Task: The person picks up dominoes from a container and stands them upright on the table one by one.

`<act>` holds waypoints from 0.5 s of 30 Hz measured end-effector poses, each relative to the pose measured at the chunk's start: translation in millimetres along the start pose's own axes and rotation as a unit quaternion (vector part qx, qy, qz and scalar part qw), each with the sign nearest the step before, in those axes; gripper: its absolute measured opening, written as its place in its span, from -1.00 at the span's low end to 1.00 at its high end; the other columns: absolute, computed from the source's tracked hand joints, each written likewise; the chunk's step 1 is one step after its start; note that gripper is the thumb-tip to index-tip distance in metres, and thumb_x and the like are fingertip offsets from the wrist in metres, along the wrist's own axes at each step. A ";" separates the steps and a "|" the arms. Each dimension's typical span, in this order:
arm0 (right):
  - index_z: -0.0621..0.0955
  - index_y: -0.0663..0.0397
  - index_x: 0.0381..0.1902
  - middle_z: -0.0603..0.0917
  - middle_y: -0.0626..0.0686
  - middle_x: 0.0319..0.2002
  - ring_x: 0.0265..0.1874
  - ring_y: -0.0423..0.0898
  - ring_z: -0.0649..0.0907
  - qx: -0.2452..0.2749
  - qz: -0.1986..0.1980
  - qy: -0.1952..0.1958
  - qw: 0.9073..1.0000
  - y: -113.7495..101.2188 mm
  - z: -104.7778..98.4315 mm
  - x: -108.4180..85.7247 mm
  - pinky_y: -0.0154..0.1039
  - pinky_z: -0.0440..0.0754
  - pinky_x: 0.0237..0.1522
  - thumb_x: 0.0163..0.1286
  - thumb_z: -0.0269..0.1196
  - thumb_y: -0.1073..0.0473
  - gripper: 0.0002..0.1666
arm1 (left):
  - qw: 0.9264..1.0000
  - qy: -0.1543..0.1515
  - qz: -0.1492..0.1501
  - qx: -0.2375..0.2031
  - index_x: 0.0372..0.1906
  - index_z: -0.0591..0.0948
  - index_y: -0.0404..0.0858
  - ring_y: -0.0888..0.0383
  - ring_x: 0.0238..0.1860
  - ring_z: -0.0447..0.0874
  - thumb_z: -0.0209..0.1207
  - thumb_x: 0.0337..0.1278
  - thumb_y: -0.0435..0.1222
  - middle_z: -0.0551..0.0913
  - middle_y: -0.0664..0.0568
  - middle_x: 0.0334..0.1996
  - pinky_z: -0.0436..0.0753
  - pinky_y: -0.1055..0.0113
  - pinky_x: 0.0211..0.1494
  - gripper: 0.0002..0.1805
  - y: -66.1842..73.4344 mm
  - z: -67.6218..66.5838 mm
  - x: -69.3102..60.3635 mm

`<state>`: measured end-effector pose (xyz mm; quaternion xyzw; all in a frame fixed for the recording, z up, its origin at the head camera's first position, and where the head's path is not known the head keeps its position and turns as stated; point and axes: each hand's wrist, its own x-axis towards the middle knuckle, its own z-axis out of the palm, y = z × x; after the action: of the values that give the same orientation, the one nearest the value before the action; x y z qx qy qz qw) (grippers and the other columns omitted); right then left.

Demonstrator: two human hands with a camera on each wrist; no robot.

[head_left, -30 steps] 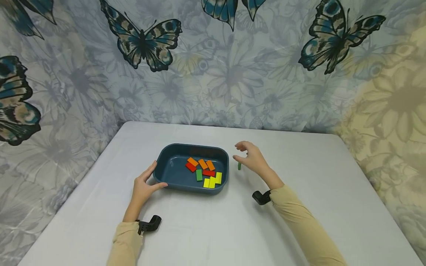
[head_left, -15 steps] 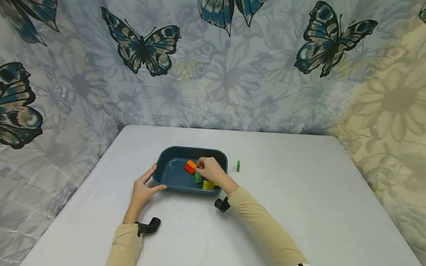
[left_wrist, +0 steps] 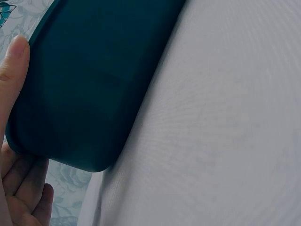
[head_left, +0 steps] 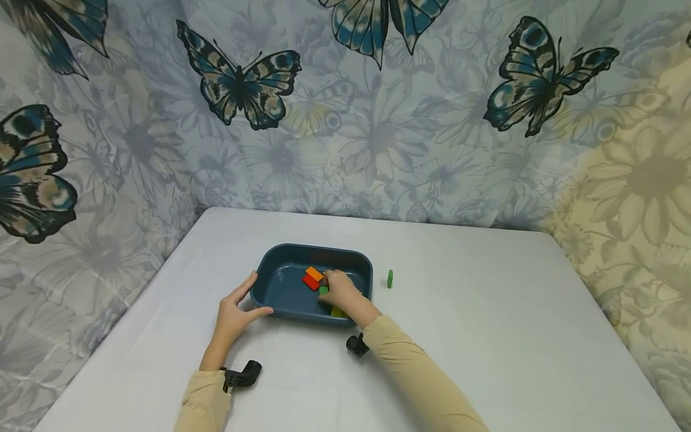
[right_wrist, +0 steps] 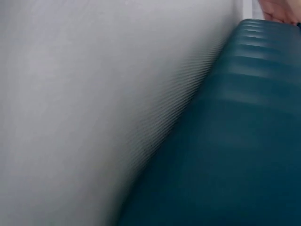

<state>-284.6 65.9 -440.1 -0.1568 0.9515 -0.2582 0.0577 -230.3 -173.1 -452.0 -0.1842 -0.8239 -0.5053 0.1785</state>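
Observation:
A dark blue rectangular tray [head_left: 291, 313] stands on the white table in the head view. My left hand [head_left: 233, 315] holds its left end, thumb along the front wall and fingers at the far left corner; the left wrist view shows the thumb [left_wrist: 15, 66] against the tray wall. Inside the tray, my right hand [head_left: 344, 295] has thumb and fingers around a small green block [head_left: 324, 290]. Beside it lie an orange block [head_left: 315, 274] and a red block [head_left: 311, 282]. A yellow block [head_left: 337, 312] is partly covered by the hand, which hides the others.
To the right of the tray, another green block [head_left: 390, 279] stands upright on the white table [head_left: 475, 324]. Butterfly-patterned cloth [head_left: 378, 144] hangs behind the table. Each wrist wears a black camera mount, the left mount [head_left: 244, 374] near the table front.
My right hand has moved left from the upright green block into the tray, then lowered to the green block there. My left hand has stayed at the tray's left end.

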 end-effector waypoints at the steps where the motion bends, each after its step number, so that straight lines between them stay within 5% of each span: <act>1: 0.50 0.22 -0.38 0.46 0.02 -0.48 -0.50 -0.12 0.42 -0.004 -0.005 -0.002 1.000 -0.5 0.1 -0.1 -0.33 0.48 -0.43 -0.02 0.41 0.18 -0.65 | 1.000 0.000 -0.001 -0.001 0.15 0.35 -0.53 -0.19 0.17 0.24 0.44 -0.46 -0.46 0.30 -0.32 0.16 0.30 0.07 0.14 -0.15 0.6 -0.4 0.1; 8: 0.56 0.23 -0.26 0.57 0.02 -0.41 -0.47 -0.15 0.48 -0.014 -0.047 -0.028 0.998 -4.7 -1.1 -0.4 -0.36 0.52 -0.36 0.00 0.39 0.24 -0.66 | 1.000 0.006 -0.003 0.000 0.15 0.35 -0.53 -0.17 0.17 0.24 0.44 -0.47 -0.46 0.30 -0.31 0.16 0.29 0.23 0.17 -0.15 1.8 -2.3 1.2; 15: 0.56 0.26 -0.20 0.55 0.00 -0.45 -0.55 -0.18 0.46 -0.012 -0.028 -0.014 0.999 -7.3 -2.2 -4.1 -0.39 0.47 -0.47 0.02 0.38 0.20 -0.61 | 1.000 -0.001 -0.008 -0.004 0.16 0.34 -0.52 -0.17 0.18 0.24 0.44 -0.45 -0.45 0.30 -0.31 0.16 0.29 0.15 0.16 -0.15 0.4 -2.2 -0.3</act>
<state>-279.2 62.3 -434.3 -0.1877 0.9490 -0.2458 0.0617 -229.6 -175.0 -450.9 -0.1791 -0.8237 -0.5093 0.1734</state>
